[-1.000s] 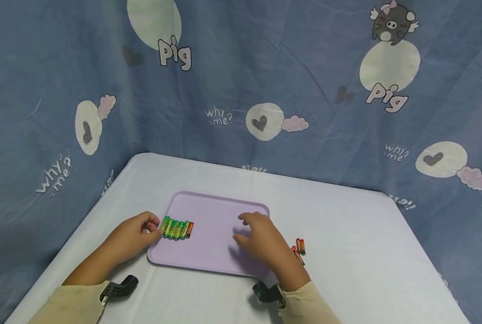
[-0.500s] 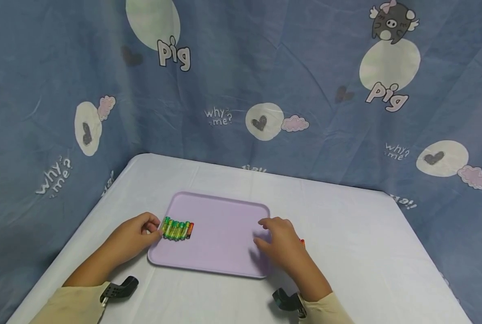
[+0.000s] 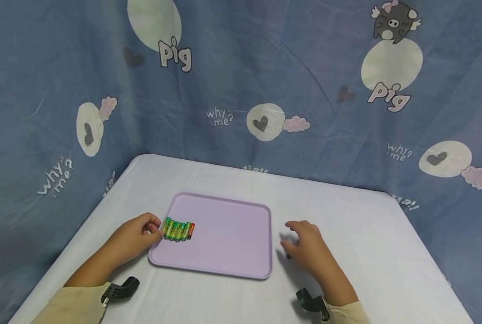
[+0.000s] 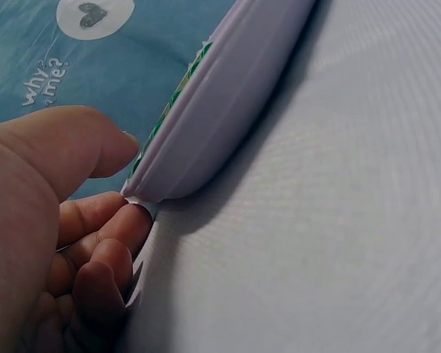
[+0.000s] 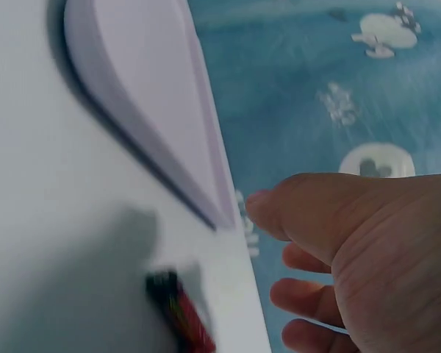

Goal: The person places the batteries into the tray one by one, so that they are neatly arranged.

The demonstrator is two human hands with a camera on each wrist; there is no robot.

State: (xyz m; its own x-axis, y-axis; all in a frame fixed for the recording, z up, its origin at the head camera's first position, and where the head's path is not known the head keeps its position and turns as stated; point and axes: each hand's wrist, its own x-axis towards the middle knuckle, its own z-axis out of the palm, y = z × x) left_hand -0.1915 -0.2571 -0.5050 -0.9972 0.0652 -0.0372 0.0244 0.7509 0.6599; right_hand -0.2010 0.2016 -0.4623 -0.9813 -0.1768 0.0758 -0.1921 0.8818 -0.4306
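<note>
On the left part of a lilac tray lies a row of several green-and-yellow batteries, with a red battery at its right end. My left hand holds the tray's left rim; in the left wrist view the thumb is over the rim beside the batteries, and curled fingers sit at its lower edge. Right of the tray my right hand hovers over the table, thumb and fingers apart, holding nothing. A red battery with a dark end lies below it, mostly hidden in the head view.
A white cloth covers the table. Behind it and along the left hangs a blue printed curtain. Black wrist devices sit at both sleeves.
My right hand has moved rightward from above the tray to above the loose red batteries, now covering them in the head view. The left hand and battery row stay in place.
</note>
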